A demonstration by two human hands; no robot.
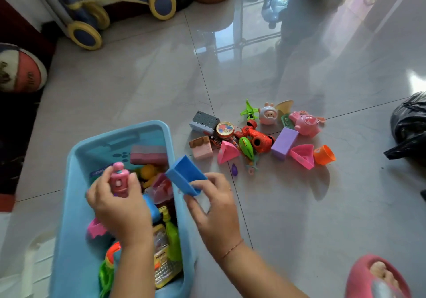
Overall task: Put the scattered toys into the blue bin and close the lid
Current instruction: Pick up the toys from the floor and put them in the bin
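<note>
Left hand (119,208) hiding bin (69,217) toys

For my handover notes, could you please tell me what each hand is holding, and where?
Left hand: small pink figure toy, gripped around its body. Right hand: blue foam block, pinched at its lower end.

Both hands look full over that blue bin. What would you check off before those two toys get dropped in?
1. Left hand grips the small pink figure toy: ok.
2. Right hand grips the blue foam wedge block: ok.
3. Pink figure toy is above the light blue plastic bin opening: ok.
4. Blue wedge is fully inside the rim line: not ok, it hangs over the right edge.
5. Room left in the bin: ok, the far end shows bare bottom.
6. Lid within reach: cannot tell, none visible.
</note>
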